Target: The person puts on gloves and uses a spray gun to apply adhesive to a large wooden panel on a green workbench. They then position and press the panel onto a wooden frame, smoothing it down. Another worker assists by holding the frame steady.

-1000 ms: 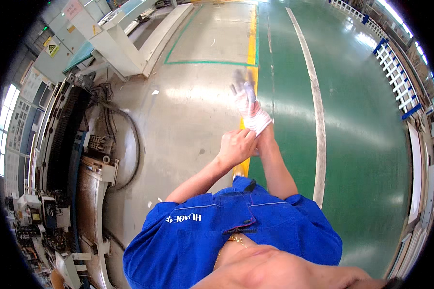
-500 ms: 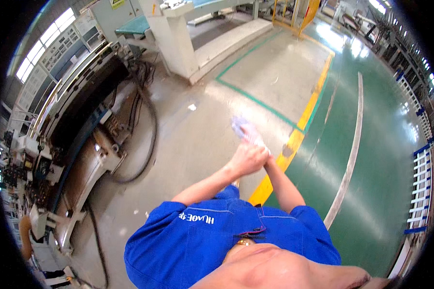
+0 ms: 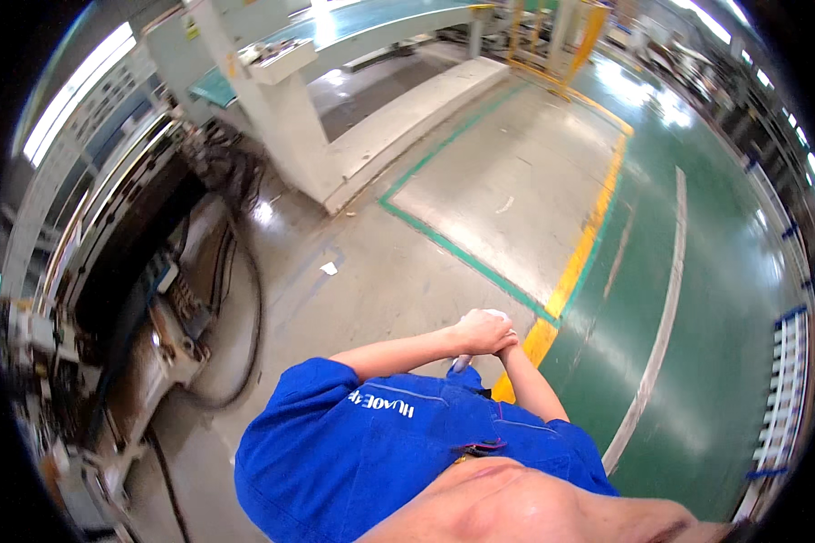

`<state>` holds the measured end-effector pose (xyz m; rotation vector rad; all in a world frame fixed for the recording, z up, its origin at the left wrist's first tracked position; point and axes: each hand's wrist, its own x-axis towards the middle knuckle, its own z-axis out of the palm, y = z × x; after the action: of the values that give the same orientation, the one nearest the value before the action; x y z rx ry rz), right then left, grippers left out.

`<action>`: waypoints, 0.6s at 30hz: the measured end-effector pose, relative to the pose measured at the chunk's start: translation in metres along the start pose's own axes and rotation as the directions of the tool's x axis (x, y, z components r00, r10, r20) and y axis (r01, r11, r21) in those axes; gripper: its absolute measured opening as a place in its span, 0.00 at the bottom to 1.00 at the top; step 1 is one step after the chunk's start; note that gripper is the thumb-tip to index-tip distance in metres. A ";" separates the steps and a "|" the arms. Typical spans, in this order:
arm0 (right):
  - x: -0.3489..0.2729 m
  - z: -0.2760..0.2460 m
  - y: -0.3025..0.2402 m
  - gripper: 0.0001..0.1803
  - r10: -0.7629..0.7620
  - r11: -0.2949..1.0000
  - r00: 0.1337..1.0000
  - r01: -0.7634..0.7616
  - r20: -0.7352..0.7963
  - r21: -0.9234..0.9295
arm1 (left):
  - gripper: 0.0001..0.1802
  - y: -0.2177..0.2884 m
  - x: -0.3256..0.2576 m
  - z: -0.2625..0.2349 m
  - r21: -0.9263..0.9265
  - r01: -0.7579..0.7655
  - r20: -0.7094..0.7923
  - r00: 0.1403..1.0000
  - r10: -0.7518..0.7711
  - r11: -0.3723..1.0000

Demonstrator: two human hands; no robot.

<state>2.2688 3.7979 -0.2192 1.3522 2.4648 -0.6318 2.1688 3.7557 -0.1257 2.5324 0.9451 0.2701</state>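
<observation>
The concrete floor (image 3: 480, 190) is filling most of the view, with a green painted lane (image 3: 724, 299) running along its right side. A yellow line (image 3: 580, 262) is separating the two zones and serves as the landmark. Left of the yellow line, a pale machine base (image 3: 407, 127) is standing on a green-outlined area. Further left, a dark machine (image 3: 145, 271) with black hoses (image 3: 254, 317) is sitting. At the near end of the yellow line, the left hand (image 3: 478, 331) and right hand (image 3: 507, 341) are pressing together, closing around a white cloth (image 3: 496, 315) that is barely showing.
</observation>
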 end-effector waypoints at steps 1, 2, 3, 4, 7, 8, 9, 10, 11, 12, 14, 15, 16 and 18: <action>0.021 -0.012 0.007 0.18 -0.052 0.998 0.999 0.052 -0.012 -0.023 | 0.16 -0.021 0.020 0.004 -0.005 0.078 0.041 0.996 -0.078 0.997; 0.040 -0.025 0.014 0.18 -0.110 0.993 0.994 0.108 -0.029 -0.057 | 0.16 -0.040 0.044 -0.002 0.004 0.161 0.062 0.985 -0.161 0.987; 0.059 -0.035 0.020 0.18 -0.169 0.983 0.985 0.166 -0.034 -0.077 | 0.15 -0.056 0.063 -0.009 -0.016 0.247 0.131 0.961 -0.243 0.969; 0.071 -0.047 0.029 0.18 -0.205 0.976 0.978 0.201 -0.036 -0.089 | 0.15 -0.067 0.082 -0.015 -0.053 0.319 0.203 0.931 -0.303 0.946; 0.126 -0.084 0.042 0.18 -0.370 0.920 0.929 0.365 -0.007 -0.145 | 0.13 -0.113 0.111 -0.021 -0.154 0.252 0.064 0.967 -0.245 0.955; 0.146 -0.095 0.041 0.18 -0.426 0.893 0.904 0.423 0.015 -0.154 | 0.13 -0.128 0.113 -0.029 -0.214 0.226 -0.008 0.972 -0.233 0.950; 0.165 -0.103 0.038 0.18 -0.483 0.860 0.875 0.482 0.035 -0.171 | 0.13 -0.143 0.114 -0.033 -0.258 0.189 -0.083 0.973 -0.217 0.948; 0.183 -0.113 0.037 0.18 -0.531 0.828 0.846 0.530 0.049 -0.181 | 0.13 -0.153 0.117 -0.041 -0.283 0.248 -0.125 0.948 -0.292 0.926; 0.200 -0.122 0.036 0.18 -0.572 0.799 0.818 0.572 0.058 -0.187 | 0.13 -0.160 0.121 -0.050 -0.303 0.296 -0.163 0.920 -0.355 0.906; 0.217 -0.134 0.039 0.18 -0.595 0.779 0.801 0.593 0.057 -0.201 | 0.13 -0.170 0.129 -0.058 -0.320 0.323 -0.198 0.896 -0.397 0.891; 0.250 -0.156 0.041 0.18 -0.634 0.746 0.771 0.628 0.053 -0.222 | 0.13 -0.207 0.140 -0.066 -0.415 0.284 -0.262 0.873 -0.412 0.865; 0.272 -0.158 0.048 0.18 -0.639 0.747 0.768 0.632 0.038 -0.205 | 0.14 -0.224 0.146 -0.073 -0.430 0.307 -0.272 0.853 -0.446 0.849; 0.300 -0.158 0.055 0.17 -0.621 0.770 0.783 0.614 0.016 -0.175 | 0.14 -0.241 0.152 -0.080 -0.445 0.329 -0.279 0.832 -0.479 0.833; 0.348 -0.154 0.075 0.19 -0.459 0.799 0.880 0.470 -0.127 0.374 | 0.14 -0.265 0.164 -0.097 -0.344 0.400 -0.268 0.826 -0.497 0.850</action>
<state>2.1438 4.1640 -0.2508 0.8455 2.8191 -1.2921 2.1076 4.0745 -0.1532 1.9616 1.4988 0.6654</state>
